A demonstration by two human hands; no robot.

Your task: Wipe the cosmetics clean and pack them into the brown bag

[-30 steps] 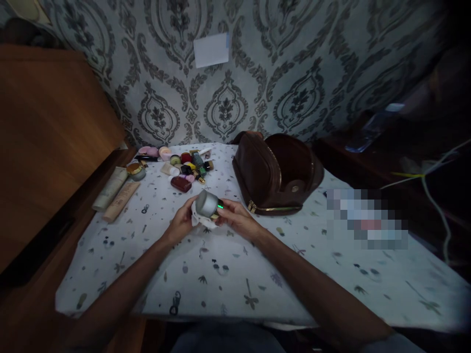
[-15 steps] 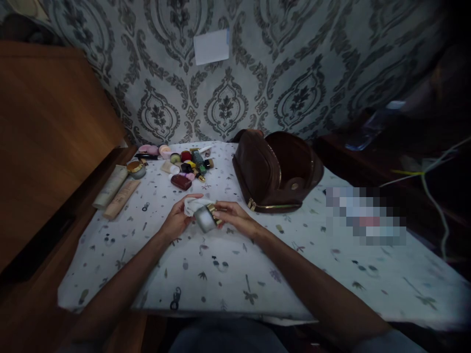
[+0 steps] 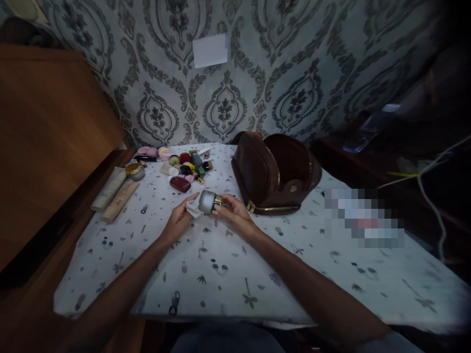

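Observation:
A frosted grey cosmetic jar (image 3: 207, 202) with a gold lid lies on its side in the air above the table, its lid toward the right. My right hand (image 3: 235, 214) grips it by the gold lid end. In my left hand (image 3: 181, 218) is a crumpled white wipe (image 3: 193, 208), pressed against the jar's left side. The fingers of my left hand are partly hidden behind the wipe. Just beyond the hands lies a dark red case (image 3: 180, 184), beside a cluster of small cosmetics.
A brown zippered bag (image 3: 255, 171) stands open at the right. Two tubes (image 3: 109, 189) and a gold-lidded jar (image 3: 135, 171) rest at the left. A wooden cabinet (image 3: 55, 132) borders the left side; a pixelated item (image 3: 364, 218) lies at the right edge of the patterned cloth (image 3: 228, 289).
The jar has been raised slightly and turned more level, its lid now facing right. The white wipe has shifted to its lower left side. Both hands keep their hold.

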